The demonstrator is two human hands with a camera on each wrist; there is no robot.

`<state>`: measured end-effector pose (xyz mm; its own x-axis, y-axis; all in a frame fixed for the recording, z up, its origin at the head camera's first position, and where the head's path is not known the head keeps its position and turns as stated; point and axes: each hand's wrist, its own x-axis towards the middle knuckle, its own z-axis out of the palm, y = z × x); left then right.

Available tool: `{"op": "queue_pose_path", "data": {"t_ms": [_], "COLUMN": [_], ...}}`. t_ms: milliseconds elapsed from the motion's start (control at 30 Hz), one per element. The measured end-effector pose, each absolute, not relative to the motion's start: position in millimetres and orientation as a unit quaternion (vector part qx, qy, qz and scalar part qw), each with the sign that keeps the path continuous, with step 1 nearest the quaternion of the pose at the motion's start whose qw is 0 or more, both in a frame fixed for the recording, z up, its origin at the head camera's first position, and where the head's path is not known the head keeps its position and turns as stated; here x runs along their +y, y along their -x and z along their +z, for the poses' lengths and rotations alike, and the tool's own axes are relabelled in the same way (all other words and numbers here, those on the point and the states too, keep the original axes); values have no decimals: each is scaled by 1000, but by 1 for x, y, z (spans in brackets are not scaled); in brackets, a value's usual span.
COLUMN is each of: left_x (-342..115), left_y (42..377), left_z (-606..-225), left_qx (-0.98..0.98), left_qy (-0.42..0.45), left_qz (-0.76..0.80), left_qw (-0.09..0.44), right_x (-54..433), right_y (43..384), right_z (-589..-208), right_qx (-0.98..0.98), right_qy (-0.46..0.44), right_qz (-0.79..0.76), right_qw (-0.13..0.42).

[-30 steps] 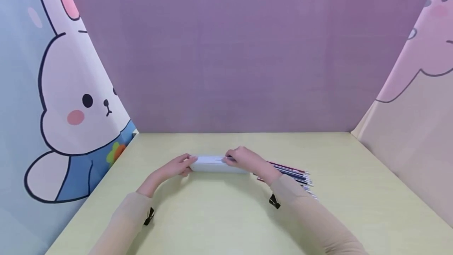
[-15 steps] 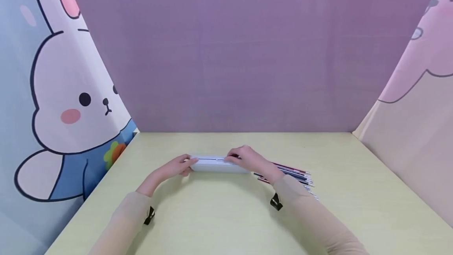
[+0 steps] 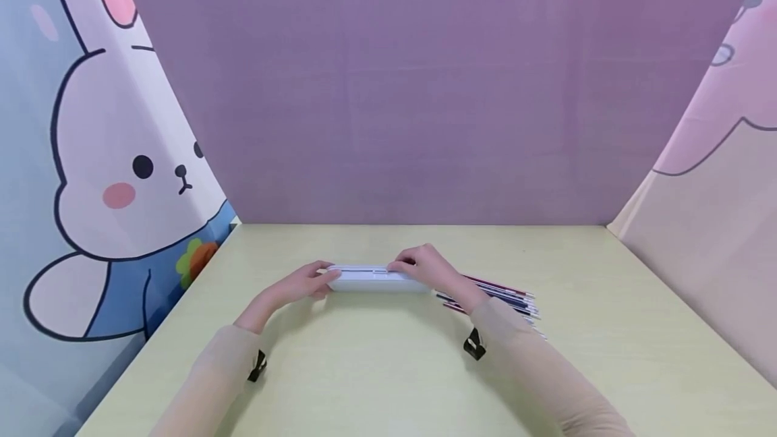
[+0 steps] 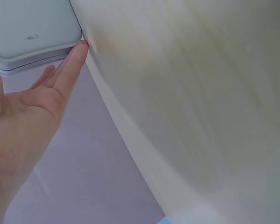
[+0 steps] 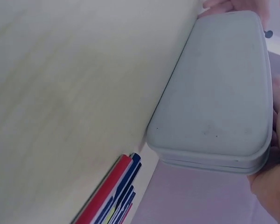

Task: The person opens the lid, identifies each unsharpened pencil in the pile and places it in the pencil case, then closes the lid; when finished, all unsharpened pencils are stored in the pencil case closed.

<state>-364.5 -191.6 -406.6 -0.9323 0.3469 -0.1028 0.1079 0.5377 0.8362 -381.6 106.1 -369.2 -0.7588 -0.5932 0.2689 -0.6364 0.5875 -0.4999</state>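
A pale grey-white pencil case (image 3: 364,282) rests on the table, its long side facing me. A thin seam and a small tab show along its top edge. My left hand (image 3: 303,283) grips the left end, thumb in front; in the left wrist view its fingers (image 4: 70,70) lie along the rounded end of the case (image 4: 35,23). The right hand (image 3: 429,270) pinches the top edge right of the middle with thumb and forefinger. In the right wrist view the broad flat face of the case (image 5: 214,88) is turned to the camera; its inside is hidden.
A loose bundle of pencils (image 3: 504,297) lies on the table (image 3: 364,369) right of the case, partly under the right forearm. Red and dark blue pencil ends (image 5: 119,179) show close to the case. A purple panel (image 3: 394,86) stands behind; patterned cloth hangs on both sides.
The right hand has shifted slightly up and to the right along the top edge of the case. The seam and tab there now show more plainly. The left hand keeps its grip.
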Motion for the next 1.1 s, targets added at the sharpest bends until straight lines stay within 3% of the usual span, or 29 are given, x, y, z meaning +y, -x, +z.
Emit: {"op": "queue_pose_path", "data": {"t_ms": [400, 533, 800, 1100], "left_x": [-189, -191, -191, -195], "left_y": [361, 359, 355, 348], "left_z": [-402, -402, -403, -403], "left_qx": [883, 885, 866, 857], "left_qy": [-144, -137, -140, -156], "left_qz": [430, 427, 459, 464], "left_qw": [117, 122, 139, 161], "right_x": [104, 102, 107, 114], "right_y": [380, 382, 387, 395], "right_z": [-371, -373, -373, -371], "right_qx": [-850, -852, -879, -855], "right_qy": [-469, -461, -387, -366], "right_qz": [211, 214, 266, 337], "right_qw": [116, 123, 86, 145]}}
